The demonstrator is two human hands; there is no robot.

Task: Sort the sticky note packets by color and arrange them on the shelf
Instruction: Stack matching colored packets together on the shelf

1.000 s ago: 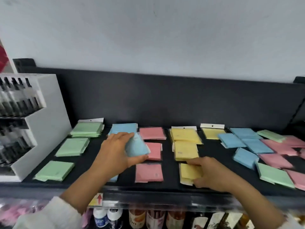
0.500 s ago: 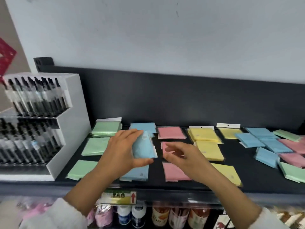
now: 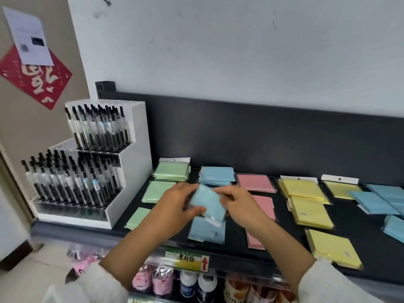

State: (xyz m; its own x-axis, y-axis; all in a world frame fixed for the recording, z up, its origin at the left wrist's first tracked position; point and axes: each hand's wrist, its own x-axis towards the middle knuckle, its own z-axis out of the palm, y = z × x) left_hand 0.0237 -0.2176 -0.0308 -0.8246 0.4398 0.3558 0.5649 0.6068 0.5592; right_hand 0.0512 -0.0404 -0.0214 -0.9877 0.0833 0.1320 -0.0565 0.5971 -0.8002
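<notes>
"便利贴" and a red up arrow can be read on the green-yellow shelf-edge label; everything else is too blurred.

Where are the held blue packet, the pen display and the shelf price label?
held blue packet (image 3: 207, 201): head view, middle of its blue face, between both hands.
pen display (image 3: 136, 136): head view, white side wall of the upper tier.
shelf price label (image 3: 188, 260): head view, centre of the label.
</notes>
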